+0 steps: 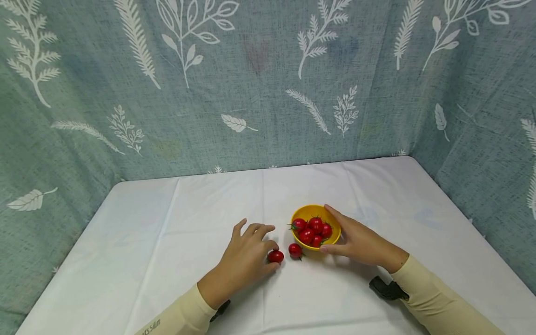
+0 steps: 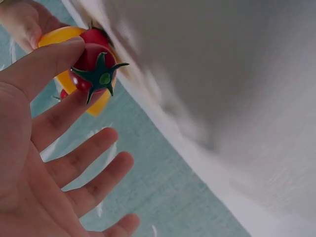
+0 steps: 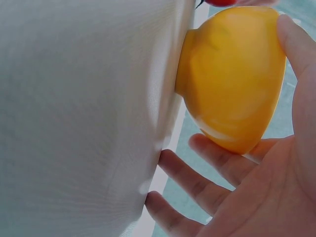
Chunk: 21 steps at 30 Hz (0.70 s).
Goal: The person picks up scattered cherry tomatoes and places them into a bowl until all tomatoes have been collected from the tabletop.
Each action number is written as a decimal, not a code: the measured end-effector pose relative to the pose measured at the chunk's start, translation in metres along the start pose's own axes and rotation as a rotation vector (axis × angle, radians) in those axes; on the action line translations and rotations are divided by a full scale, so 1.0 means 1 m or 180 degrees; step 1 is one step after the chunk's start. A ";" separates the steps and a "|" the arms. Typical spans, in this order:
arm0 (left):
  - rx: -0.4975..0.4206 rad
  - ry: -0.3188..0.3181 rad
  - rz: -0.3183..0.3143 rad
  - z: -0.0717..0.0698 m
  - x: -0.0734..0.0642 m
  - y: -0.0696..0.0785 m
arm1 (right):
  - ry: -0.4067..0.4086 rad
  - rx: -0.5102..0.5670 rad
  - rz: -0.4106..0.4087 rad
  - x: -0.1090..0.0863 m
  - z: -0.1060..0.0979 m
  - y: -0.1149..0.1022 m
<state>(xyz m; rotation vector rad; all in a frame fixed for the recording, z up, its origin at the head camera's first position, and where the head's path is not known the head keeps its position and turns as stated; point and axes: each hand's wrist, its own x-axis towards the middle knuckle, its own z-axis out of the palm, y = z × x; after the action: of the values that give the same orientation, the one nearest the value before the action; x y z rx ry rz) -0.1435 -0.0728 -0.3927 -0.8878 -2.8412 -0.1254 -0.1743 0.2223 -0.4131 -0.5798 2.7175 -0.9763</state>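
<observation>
Between thumb and index finger, my left hand [image 1: 247, 256] pinches a red cherry tomato [image 1: 275, 257]. Its green star-shaped stem shows in the left wrist view, where the other fingers are spread apart. Another cherry tomato [image 1: 295, 251] lies on the cloth just right of the pinched one, below the bowl. My right hand [image 1: 362, 241] holds a small yellow bowl [image 1: 307, 212] by its right side, with the thumb and fingers round the rim. Several red cherry tomatoes [image 1: 306, 236] with green stems sit inside. In the right wrist view the bowl [image 3: 237, 74] stands on its base.
A white cloth [image 1: 201, 218] with fold lines covers the table. Behind it and along both sides hangs a grey-green curtain [image 1: 259, 93] with white leaf prints. A dark strap [image 1: 387, 288] is on the right wrist.
</observation>
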 end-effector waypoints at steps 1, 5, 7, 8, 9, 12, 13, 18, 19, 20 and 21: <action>0.0009 0.0029 0.0001 -0.001 0.001 0.000 | -0.0004 -0.0002 -0.0002 0.000 0.000 0.000; 0.0055 0.0144 0.0031 -0.005 0.004 0.000 | 0.0007 0.0001 -0.0044 0.000 0.000 0.000; 0.0066 0.0199 0.0053 -0.008 0.006 0.000 | 0.0020 -0.0003 -0.0062 0.000 0.000 0.000; 0.0073 0.0217 0.0056 -0.009 0.007 0.000 | 0.0029 -0.0004 -0.0075 -0.001 0.000 0.000; 0.0079 0.0231 0.0060 -0.011 0.008 0.000 | 0.0037 -0.0012 -0.0102 -0.001 0.000 0.001; 0.0087 0.0267 0.0060 -0.016 0.012 0.001 | 0.0049 -0.0012 -0.0106 -0.001 0.000 0.001; 0.0094 0.0276 0.0059 -0.018 0.013 0.001 | 0.0047 -0.0013 -0.0111 -0.001 0.000 0.001; 0.0132 0.0388 0.0089 -0.026 0.018 0.002 | 0.0002 0.0015 -0.0057 0.000 0.000 0.000; 0.0146 0.0421 0.0100 -0.027 0.019 0.003 | -0.0006 0.0016 -0.0054 0.000 0.000 0.000; 0.0146 0.0453 0.0108 -0.029 0.020 0.003 | -0.0010 0.0020 -0.0048 0.000 0.000 0.000; 0.0150 0.0478 0.0112 -0.030 0.021 0.003 | -0.0011 0.0016 -0.0050 0.000 0.000 0.000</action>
<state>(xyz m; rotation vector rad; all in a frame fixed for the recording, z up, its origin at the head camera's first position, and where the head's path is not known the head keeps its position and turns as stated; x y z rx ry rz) -0.1544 -0.0623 -0.3598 -0.8793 -2.6777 -0.1150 -0.1747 0.2224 -0.4128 -0.6023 2.7109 -0.9846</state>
